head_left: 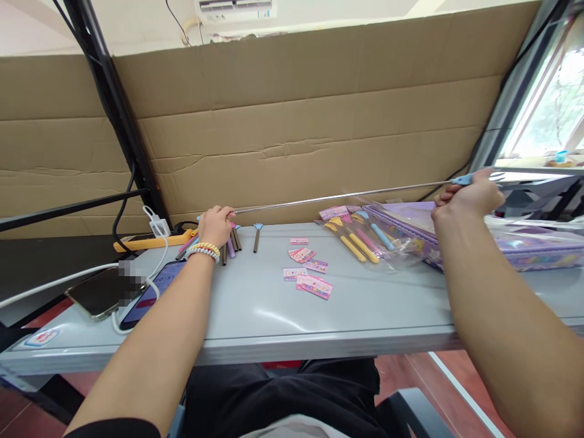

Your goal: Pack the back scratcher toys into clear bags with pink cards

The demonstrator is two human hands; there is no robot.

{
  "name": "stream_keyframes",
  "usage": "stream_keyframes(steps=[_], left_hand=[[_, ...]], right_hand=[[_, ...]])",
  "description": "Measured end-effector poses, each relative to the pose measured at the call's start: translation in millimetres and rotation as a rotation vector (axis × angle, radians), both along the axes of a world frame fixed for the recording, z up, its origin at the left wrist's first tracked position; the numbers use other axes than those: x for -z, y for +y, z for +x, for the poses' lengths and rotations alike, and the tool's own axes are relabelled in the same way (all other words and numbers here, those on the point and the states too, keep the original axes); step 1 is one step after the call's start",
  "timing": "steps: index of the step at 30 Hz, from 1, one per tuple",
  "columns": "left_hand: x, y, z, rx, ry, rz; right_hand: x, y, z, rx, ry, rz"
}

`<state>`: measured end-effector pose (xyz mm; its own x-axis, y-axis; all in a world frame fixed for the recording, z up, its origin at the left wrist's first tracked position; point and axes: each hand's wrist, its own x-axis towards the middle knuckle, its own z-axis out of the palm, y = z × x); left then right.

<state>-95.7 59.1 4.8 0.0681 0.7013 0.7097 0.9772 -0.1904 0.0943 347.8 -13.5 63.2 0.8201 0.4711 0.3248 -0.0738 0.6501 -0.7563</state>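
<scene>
Slender silvery metal rod (337, 196), with a light-blue plastic piece (462, 180) near its right end, spans the air above the back of the glossy grey tabletop (274, 316), in front of the brown cardboard panel (283, 121). We have our left hand (216, 225) clamped on its left end, fingers together, and our right hand (472, 194) curled round the light-blue piece, though some of those fingertips are hidden from us. We judge it light and fairly stiff lengthwise, yet thin enough to bend under a sideways push, and its smooth metal could slide in our fingers. We would grip it at both ends, the thicker plastic on the right, keeping our pull straight and sparing the slim middle
</scene>
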Motion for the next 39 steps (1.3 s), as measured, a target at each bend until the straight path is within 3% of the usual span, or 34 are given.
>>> stream_keyframes(steps=[3, 9, 12, 18, 21, 27, 33, 36, 39], left_hand=[[2.4, 2, 1, -0.013, -0.015, 0.027], [-7.0, -2, -3, 0.070, -0.006, -0.026], [-14.8, -13, 17, 0.165, 0.031, -0.048], [-17.4, -55, 107, 0.275, 0.176, 0.030], [-13.9, -68, 125, 0.280, 0.161, 0.033], [-9.9, -66, 115, 0.291, 0.180, -0.021], [-9.4, -57, 112, 0.308, 0.200, -0.036], [-10.7, -46, 98, 0.281, 0.213, 0.013], [-10.0, -29, 70, 0.154, 0.162, 0.055]], right_hand=[[-3.5, -2, -2, 0.187, 0.332, -0.004], [-6.1, -3, -3, 0.187, 0.192, 0.021], [0.2, 1, -31, 0.000, 0.030, 0.008], [32.4, 2, -145, -0.592, -0.487, -0.066], [44.2, -2, -173, -0.689, -0.602, -0.015], [55.2, 2, -161, -0.757, -0.713, -0.056], [55.7, 8, -160, -0.767, -0.651, -0.064], [44.9, 15, -147, -0.650, -0.548, -0.083], [29.6, 25, -107, -0.424, -0.359, -0.084]])
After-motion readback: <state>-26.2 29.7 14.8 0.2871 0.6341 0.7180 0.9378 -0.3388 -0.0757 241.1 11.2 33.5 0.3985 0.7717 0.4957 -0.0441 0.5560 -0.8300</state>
